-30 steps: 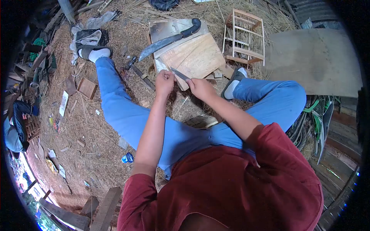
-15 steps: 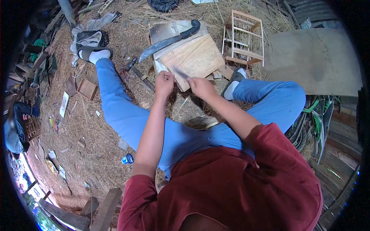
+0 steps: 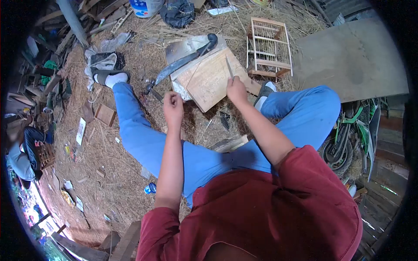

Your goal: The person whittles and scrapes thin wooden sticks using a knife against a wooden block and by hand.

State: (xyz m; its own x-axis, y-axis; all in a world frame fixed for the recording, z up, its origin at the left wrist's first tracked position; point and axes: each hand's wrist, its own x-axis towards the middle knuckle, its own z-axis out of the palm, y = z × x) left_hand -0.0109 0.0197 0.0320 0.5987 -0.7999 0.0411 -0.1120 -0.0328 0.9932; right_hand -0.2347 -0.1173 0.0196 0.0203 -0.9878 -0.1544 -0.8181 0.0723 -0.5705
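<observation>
In the head view my right hand (image 3: 237, 91) is closed round the handle of a small knife (image 3: 230, 68), its blade pointing away from me above a pale wooden board (image 3: 204, 82). My left hand (image 3: 173, 108) is raised at the board's near left corner with its fingers curled; whatever it may pinch is too small to make out. A machete (image 3: 178, 63) with a black handle lies across the far part of the board stack. Left of the board lies what looks like a hammer (image 3: 150, 87), partly hidden by my left hand.
A slatted wooden frame like a small cage (image 3: 270, 48) stands beyond my right foot. A large flat sheet (image 3: 348, 61) lies to the right, near a green and white motorbike (image 3: 357, 126). A shallow wooden box (image 3: 105, 114) rests on the straw-strewn ground. Another person (image 3: 24, 152) is at far left.
My right hand has moved away from my left, carrying the knife to the right, its blade now pointing forward. My left hand has drawn back left from the board. The view has shifted slightly.
</observation>
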